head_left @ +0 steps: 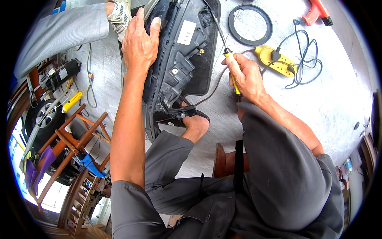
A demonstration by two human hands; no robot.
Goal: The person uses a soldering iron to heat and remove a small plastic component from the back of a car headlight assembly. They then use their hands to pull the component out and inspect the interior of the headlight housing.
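Note:
A black plastic housing with a white label, which looks like a car headlight (175,59), stands on the floor in front of me over a dark mat (203,75). Against its left edge lies my left hand (139,42), open, with the thumb apart from the fingers. My right hand (246,75) is closed around the yellow handle of what looks like a soldering iron (219,30). Its long metal shaft points away from me, and the tip reaches the far right part of the housing. Whether the tip touches the plastic I cannot tell.
Right of the housing are a black ring (232,32), a yellow power strip (278,61) with tangled cords, and a red gun-shaped tool (316,14). Another person's shoe (119,18) is close on the far left. A wooden frame (75,143) and a wheel (43,115) stand at left.

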